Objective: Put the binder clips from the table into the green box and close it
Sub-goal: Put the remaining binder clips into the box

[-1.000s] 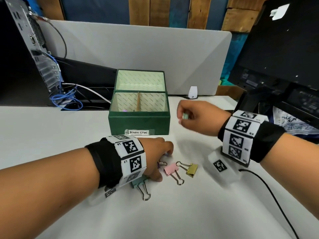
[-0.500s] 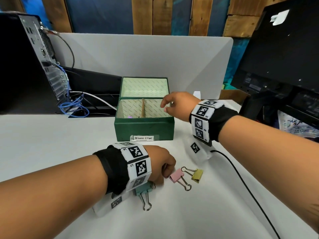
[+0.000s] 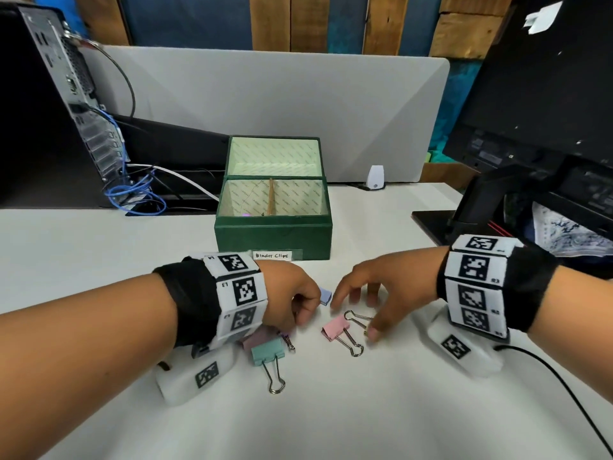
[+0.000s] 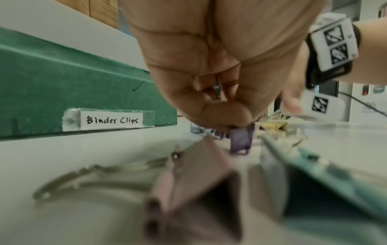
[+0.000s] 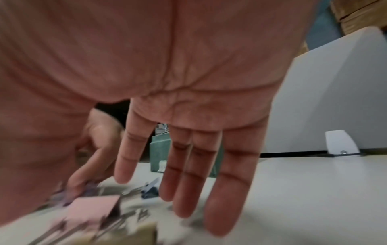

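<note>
The green box, labelled "Binder Clips", stands open mid-table with its lid upright behind it. In front of it lie loose clips: a pink clip, a teal clip, a mauve clip and a blue clip. My left hand is curled over the clips, and its fingertips pinch a small purple clip. My right hand hovers open with spread fingers over the pink clip. Its thumb covers most of a yellow clip.
A computer tower with blue cables stands at the back left. A monitor on a black stand fills the right. A grey partition runs behind the box. A black cable trails from my right wrist.
My right hand carried a clip to the box, came back without it, and now hovers open over the pink and yellow clips. My left hand stayed at the clips.
</note>
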A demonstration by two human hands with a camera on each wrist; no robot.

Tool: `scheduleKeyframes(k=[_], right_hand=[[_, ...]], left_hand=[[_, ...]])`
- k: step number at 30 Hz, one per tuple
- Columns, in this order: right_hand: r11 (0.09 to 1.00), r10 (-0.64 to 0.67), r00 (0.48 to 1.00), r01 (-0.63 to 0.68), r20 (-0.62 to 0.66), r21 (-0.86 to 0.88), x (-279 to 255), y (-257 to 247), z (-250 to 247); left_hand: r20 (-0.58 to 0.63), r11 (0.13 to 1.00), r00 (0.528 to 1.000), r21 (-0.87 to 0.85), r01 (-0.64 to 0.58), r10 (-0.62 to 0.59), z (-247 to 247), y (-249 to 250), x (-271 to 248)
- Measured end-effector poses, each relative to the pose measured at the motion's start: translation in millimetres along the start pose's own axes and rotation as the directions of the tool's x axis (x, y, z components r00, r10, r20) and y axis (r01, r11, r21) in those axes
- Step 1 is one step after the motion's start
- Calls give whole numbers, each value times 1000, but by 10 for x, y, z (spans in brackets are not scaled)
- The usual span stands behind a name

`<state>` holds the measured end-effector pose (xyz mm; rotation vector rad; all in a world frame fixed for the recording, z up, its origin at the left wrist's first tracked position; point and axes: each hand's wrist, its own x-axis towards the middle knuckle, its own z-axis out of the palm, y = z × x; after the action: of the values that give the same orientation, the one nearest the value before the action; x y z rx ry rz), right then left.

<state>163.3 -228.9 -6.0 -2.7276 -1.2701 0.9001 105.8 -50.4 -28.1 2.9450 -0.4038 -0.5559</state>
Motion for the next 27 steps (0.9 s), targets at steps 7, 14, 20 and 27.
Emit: scheduleKeyframes(k=[7,14,20,27], right_hand=[[979,-52,998,57,30,-198,61,-51,150],[978,-87,996,79,-34,-191,80,-38,180],[983,-89,991,70,-104,-172,114,-21,223],[992,-74,984,56,-160,-117,119,7,244]], left_hand=[[-3,999,999,-12,38,-38,-2,-65,-84],[53,997,999,82,-2,-3,59,-15,-115],[50,996,999,84,-12,8,73,-22,-58],[-52,999,998,7,-36,36,-63,-55,-108]])
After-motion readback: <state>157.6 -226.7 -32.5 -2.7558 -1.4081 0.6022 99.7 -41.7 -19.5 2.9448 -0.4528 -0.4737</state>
